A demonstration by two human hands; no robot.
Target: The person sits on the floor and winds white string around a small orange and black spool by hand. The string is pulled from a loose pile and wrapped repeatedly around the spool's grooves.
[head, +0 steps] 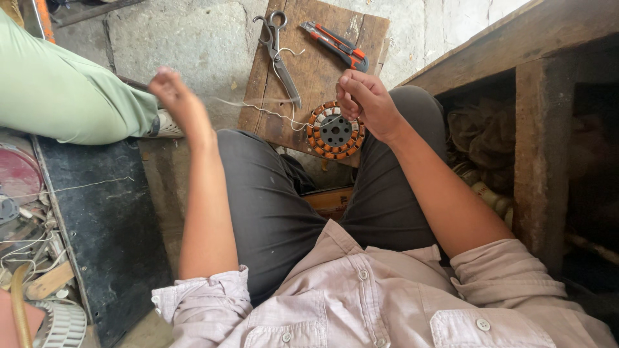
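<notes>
The person sits low with a wooden board (316, 71) in front of the knees. A round motor part (335, 131) lies on the near edge of the board, between the knees. It is a dark ring with holes in the middle and shiny orange-brown wire coils all around it.

The right hand (364, 103) rests on top of the part, fingers curled shut, and seems to pinch a thin white string (258, 109) there. That grip keeps the part from sliding.

The left hand (180, 103) is up in the air, well apart from the part. It is blurry, so it is hard to tell if it is closed, but the string runs toward it, likely pulled tight.

Scissors (278, 55) and an orange knife (335, 45) lie on the board, close by and easy to grab. Someone else's green trouser leg (64, 96) is off to the left.
</notes>
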